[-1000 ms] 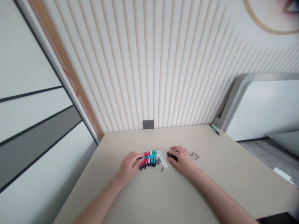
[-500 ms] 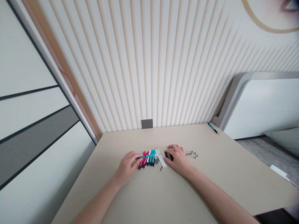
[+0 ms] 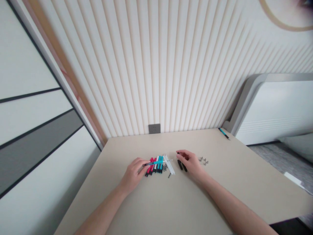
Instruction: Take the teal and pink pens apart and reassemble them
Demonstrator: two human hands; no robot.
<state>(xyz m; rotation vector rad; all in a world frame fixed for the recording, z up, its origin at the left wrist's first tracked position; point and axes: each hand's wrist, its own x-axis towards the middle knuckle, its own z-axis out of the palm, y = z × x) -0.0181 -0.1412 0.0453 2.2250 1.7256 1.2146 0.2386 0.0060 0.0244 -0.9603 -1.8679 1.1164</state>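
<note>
My left hand (image 3: pixel 133 172) pinches a turquoise pen barrel (image 3: pixel 156 162) by its black end. A thin white refill sticks out of the barrel's right end. Beneath it on the table lie red, white and turquoise pen barrels (image 3: pixel 149 170), side by side with black ends toward me. To their right is a bunch of slim white refills (image 3: pixel 171 168). My right hand (image 3: pixel 192 163) is closed, its fingertips around a small black pen part (image 3: pixel 178 153). Under its palm lie more black pen parts (image 3: pixel 180 165), partly hidden.
Small grey pen parts (image 3: pixel 203 160) lie right of my right hand, with others (image 3: pixel 164 167) beside the refills. A turquoise and black pen (image 3: pixel 224 133) rests near the table's (image 3: pixel 146 202) far right corner. A ribbed wall with a socket (image 3: pixel 154 128) stands behind.
My right hand has drawn slightly right and up from the refill's tip, and a black part now shows at its fingertips. The left hand keeps the barrel in nearly the same place.
</note>
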